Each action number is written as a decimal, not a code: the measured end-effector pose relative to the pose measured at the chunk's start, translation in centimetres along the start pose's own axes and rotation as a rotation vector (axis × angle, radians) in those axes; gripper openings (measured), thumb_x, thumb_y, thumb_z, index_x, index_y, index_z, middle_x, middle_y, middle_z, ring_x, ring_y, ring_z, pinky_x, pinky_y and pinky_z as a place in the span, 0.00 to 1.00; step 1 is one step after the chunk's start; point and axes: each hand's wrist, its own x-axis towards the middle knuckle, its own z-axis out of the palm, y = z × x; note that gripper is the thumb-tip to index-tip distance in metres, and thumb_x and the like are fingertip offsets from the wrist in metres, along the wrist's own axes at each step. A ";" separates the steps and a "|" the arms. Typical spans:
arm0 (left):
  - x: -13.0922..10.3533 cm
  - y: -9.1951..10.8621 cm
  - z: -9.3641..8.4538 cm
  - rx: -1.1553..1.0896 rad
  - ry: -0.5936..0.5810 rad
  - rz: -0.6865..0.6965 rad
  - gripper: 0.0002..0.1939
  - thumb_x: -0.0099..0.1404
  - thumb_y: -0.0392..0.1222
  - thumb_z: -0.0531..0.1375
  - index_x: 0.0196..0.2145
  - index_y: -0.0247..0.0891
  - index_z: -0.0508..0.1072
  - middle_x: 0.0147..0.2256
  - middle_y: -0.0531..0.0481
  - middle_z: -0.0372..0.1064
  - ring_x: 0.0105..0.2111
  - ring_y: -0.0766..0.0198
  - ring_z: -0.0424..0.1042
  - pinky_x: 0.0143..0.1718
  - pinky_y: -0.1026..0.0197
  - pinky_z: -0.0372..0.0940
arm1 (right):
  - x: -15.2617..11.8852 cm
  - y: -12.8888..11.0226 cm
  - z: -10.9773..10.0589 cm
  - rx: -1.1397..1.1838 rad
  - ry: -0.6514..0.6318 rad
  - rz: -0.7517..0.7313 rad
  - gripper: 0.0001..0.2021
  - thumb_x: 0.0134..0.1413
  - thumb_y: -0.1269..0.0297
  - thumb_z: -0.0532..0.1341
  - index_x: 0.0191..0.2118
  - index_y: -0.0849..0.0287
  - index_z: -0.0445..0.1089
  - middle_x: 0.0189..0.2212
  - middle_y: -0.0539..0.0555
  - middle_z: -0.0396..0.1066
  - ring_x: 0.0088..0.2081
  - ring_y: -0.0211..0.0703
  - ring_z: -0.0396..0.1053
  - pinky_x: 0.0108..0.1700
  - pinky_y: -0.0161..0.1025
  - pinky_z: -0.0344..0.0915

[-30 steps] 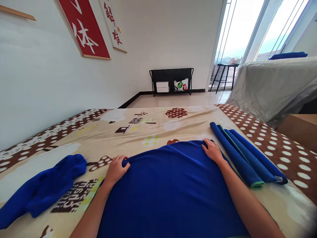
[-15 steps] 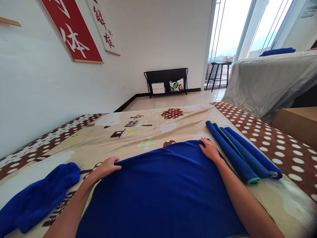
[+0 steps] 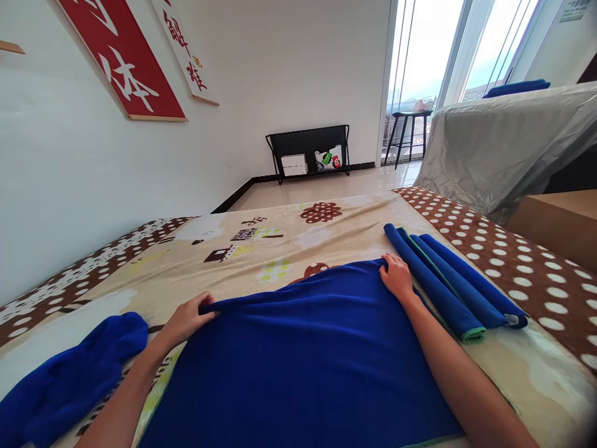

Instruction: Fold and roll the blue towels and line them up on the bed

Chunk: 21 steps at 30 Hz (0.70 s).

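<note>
A blue towel (image 3: pixel 298 361) with green edging lies spread out before me on the patterned blanket (image 3: pixel 280 242). At its far left corner, my left hand (image 3: pixel 190 316) is closed, pinching the edge between thumb and fingers. My right hand (image 3: pixel 396 275) grips the far right corner, fingers curled over the edge. Between the two hands the far edge is stretched, with creases running across the cloth. Beside my right hand lie rolled blue towels (image 3: pixel 438 280), side by side. Left of my left forearm is a crumpled blue cloth (image 3: pixel 79 373).
The blanket has a brown border with white dots (image 3: pixel 522 274). A cardboard box (image 3: pixel 559 224) and a plastic-covered piece of furniture (image 3: pixel 504 143) stand to the right. A black rack (image 3: pixel 308 149) stands by the far wall, and a black stool (image 3: pixel 410 134) near the window.
My left hand has drawn its corner slightly left, and my right hand now grips its corner more closely. The far edge looks tauter, with more creases. The view has shifted slightly.
</note>
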 end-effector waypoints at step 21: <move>-5.7 0.2 1.8 0.040 -0.126 0.045 0.25 0.60 0.67 0.58 0.43 0.44 0.72 0.35 0.51 0.75 0.37 0.56 0.73 0.39 0.60 0.65 | 0.4 -0.5 -0.1 0.060 0.142 0.180 0.23 0.62 0.56 0.55 0.55 0.67 0.66 0.47 0.67 0.69 0.44 0.51 0.70 0.49 0.44 0.64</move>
